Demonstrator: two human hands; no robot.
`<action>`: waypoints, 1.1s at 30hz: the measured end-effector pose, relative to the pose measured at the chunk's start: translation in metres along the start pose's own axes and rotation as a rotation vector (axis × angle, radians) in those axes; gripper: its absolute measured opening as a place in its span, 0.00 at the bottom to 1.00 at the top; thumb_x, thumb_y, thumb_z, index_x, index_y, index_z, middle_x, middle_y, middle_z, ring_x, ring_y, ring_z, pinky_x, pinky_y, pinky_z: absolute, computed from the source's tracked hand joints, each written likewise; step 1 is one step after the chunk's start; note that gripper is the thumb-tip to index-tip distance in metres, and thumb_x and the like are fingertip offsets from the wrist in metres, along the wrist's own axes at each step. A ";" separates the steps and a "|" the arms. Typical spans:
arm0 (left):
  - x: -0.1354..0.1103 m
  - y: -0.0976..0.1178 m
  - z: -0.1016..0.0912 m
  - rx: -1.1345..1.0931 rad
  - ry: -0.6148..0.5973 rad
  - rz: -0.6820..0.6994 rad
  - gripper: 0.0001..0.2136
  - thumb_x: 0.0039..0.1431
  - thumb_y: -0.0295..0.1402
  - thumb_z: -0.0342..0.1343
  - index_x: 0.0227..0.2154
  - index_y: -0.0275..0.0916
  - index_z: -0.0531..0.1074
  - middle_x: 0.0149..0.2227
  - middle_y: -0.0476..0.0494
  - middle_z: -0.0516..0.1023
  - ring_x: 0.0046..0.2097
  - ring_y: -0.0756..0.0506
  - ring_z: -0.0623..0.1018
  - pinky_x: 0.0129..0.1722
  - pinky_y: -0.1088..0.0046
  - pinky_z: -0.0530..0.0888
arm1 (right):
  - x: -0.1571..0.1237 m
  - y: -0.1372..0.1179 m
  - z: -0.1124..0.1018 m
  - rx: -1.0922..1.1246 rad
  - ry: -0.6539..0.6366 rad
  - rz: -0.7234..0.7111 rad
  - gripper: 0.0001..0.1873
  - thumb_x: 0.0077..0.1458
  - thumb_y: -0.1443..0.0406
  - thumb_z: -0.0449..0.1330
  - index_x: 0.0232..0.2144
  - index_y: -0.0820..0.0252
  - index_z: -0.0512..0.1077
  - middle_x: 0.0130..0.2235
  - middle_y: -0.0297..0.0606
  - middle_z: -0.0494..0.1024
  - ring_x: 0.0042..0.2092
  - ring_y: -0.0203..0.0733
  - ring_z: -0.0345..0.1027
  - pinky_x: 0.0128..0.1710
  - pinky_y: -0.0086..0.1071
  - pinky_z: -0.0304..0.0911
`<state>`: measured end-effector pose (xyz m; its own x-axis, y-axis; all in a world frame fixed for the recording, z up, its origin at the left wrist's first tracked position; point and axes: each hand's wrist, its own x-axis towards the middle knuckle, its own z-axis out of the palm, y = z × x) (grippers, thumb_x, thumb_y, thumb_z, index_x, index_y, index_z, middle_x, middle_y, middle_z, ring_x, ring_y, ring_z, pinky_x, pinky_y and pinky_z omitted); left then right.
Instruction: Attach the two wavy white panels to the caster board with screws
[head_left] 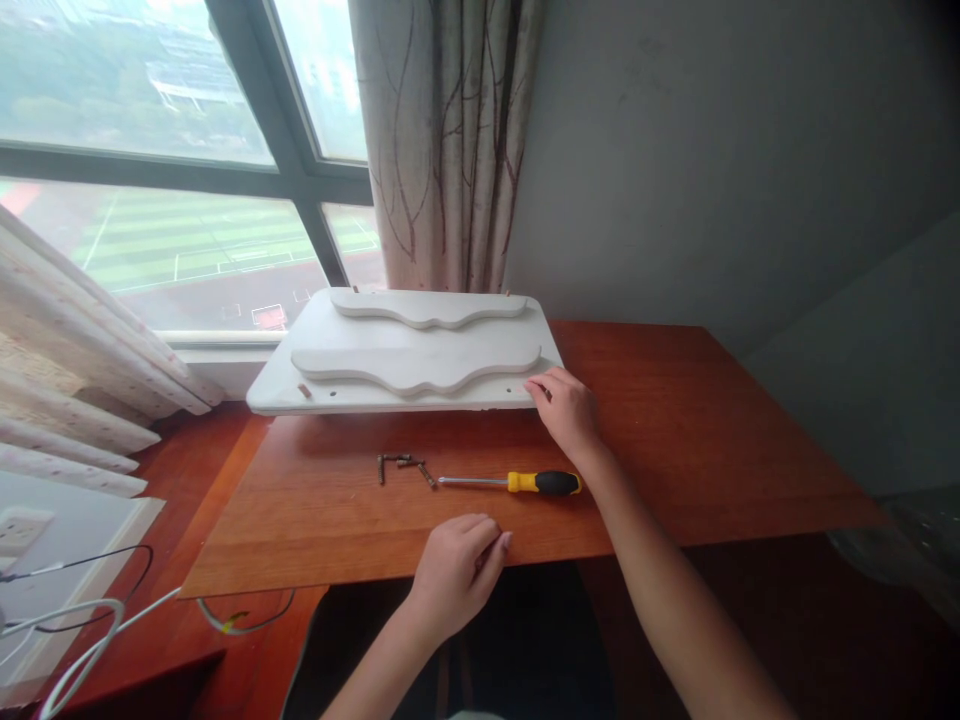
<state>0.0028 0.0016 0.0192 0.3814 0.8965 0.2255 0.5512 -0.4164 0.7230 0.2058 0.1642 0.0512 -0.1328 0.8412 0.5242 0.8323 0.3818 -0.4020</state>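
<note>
White board (304, 345) is lying on the far left part of the table (712, 430). Nearest, the left hand (461, 565) is hanging about the table's near edge, its fingers curling loosely closed; whether anything is inside cannot be told. Just beyond, a yellow-and-black screwdriver (544, 483) is lying crosswise, with several screws (381, 470) resting by its tip. Farther on, the right hand (566, 405) is meeting the board's near right corner, thumb and finger pinching together; anything between them is hidden. Near the left corner a wooden peg (304, 391) is sticking up, and behind, two wavy white strips (420, 372) are lying across the board.
</note>
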 end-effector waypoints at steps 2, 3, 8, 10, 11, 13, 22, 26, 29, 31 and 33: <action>0.001 -0.001 -0.004 -0.117 -0.002 -0.036 0.17 0.69 0.34 0.46 0.22 0.38 0.62 0.23 0.49 0.67 0.25 0.51 0.67 0.27 0.75 0.62 | 0.001 0.001 -0.001 0.044 -0.011 -0.005 0.12 0.63 0.62 0.57 0.33 0.57 0.80 0.35 0.38 0.79 0.35 0.40 0.71 0.33 0.31 0.60; 0.001 -0.002 -0.007 -0.198 0.006 -0.068 0.18 0.70 0.35 0.46 0.22 0.38 0.62 0.22 0.48 0.67 0.25 0.51 0.68 0.27 0.76 0.63 | 0.002 0.002 -0.001 0.056 -0.016 -0.010 0.12 0.64 0.62 0.57 0.33 0.57 0.80 0.35 0.38 0.79 0.35 0.39 0.71 0.34 0.31 0.60; 0.002 -0.018 -0.030 -0.456 0.131 -0.245 0.19 0.69 0.40 0.47 0.23 0.36 0.68 0.21 0.48 0.70 0.25 0.50 0.71 0.27 0.76 0.68 | 0.003 0.006 -0.001 0.079 -0.020 -0.015 0.11 0.62 0.61 0.59 0.31 0.57 0.80 0.33 0.37 0.79 0.33 0.39 0.70 0.35 0.32 0.61; 0.001 -0.027 -0.044 -0.395 0.182 -0.257 0.19 0.68 0.41 0.49 0.23 0.36 0.68 0.22 0.48 0.70 0.25 0.50 0.72 0.27 0.76 0.68 | 0.004 0.008 -0.001 0.103 -0.018 -0.015 0.10 0.61 0.61 0.60 0.31 0.57 0.80 0.32 0.37 0.79 0.33 0.40 0.70 0.35 0.33 0.61; 0.001 -0.031 -0.053 -0.347 0.209 -0.253 0.19 0.67 0.40 0.49 0.23 0.36 0.69 0.22 0.47 0.71 0.26 0.50 0.72 0.27 0.76 0.69 | 0.004 0.008 -0.001 0.122 -0.022 -0.022 0.10 0.61 0.62 0.60 0.31 0.57 0.80 0.32 0.37 0.79 0.33 0.40 0.70 0.35 0.33 0.62; 0.001 -0.041 -0.072 -0.240 0.292 -0.256 0.17 0.66 0.40 0.52 0.24 0.36 0.71 0.24 0.47 0.73 0.28 0.49 0.73 0.29 0.76 0.70 | 0.006 0.010 -0.002 0.161 -0.047 -0.050 0.11 0.62 0.63 0.59 0.32 0.58 0.80 0.33 0.38 0.78 0.35 0.40 0.71 0.37 0.33 0.64; 0.024 -0.078 -0.162 0.266 0.772 -0.386 0.13 0.61 0.38 0.58 0.44 0.35 0.77 0.35 0.47 0.79 0.34 0.49 0.76 0.36 0.76 0.72 | 0.022 0.021 -0.010 0.194 -0.194 -0.197 0.13 0.64 0.63 0.57 0.30 0.58 0.79 0.32 0.38 0.78 0.36 0.40 0.71 0.39 0.33 0.65; 0.034 -0.086 -0.182 0.472 0.814 -0.382 0.16 0.62 0.37 0.56 0.49 0.34 0.75 0.41 0.44 0.78 0.31 0.52 0.74 0.34 0.77 0.71 | 0.023 0.018 -0.012 0.192 -0.156 -0.170 0.13 0.62 0.62 0.59 0.28 0.57 0.79 0.30 0.38 0.77 0.34 0.39 0.69 0.38 0.33 0.65; 0.038 -0.090 -0.188 0.557 0.774 -0.344 0.17 0.62 0.37 0.56 0.50 0.33 0.74 0.43 0.44 0.77 0.31 0.52 0.72 0.37 0.76 0.72 | 0.021 0.016 -0.012 0.248 -0.138 -0.128 0.12 0.61 0.61 0.60 0.28 0.58 0.79 0.30 0.37 0.77 0.32 0.38 0.69 0.36 0.33 0.64; 0.039 -0.093 -0.188 0.585 0.749 -0.335 0.18 0.62 0.37 0.56 0.51 0.33 0.74 0.43 0.44 0.77 0.32 0.52 0.72 0.38 0.75 0.72 | 0.019 0.016 -0.011 0.299 -0.118 -0.102 0.11 0.61 0.61 0.60 0.29 0.58 0.79 0.30 0.37 0.77 0.32 0.38 0.69 0.34 0.32 0.64; 0.041 -0.096 -0.188 0.610 0.740 -0.334 0.17 0.62 0.37 0.57 0.51 0.34 0.75 0.42 0.45 0.76 0.31 0.52 0.71 0.40 0.75 0.72 | 0.018 0.017 -0.009 0.334 -0.104 -0.087 0.11 0.60 0.61 0.61 0.30 0.59 0.79 0.31 0.37 0.77 0.32 0.38 0.69 0.33 0.32 0.64</action>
<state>-0.1743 0.1065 0.0819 -0.3028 0.7636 0.5703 0.9091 0.0518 0.4134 0.2229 0.1824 0.0605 -0.2635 0.8278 0.4952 0.5962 0.5433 -0.5910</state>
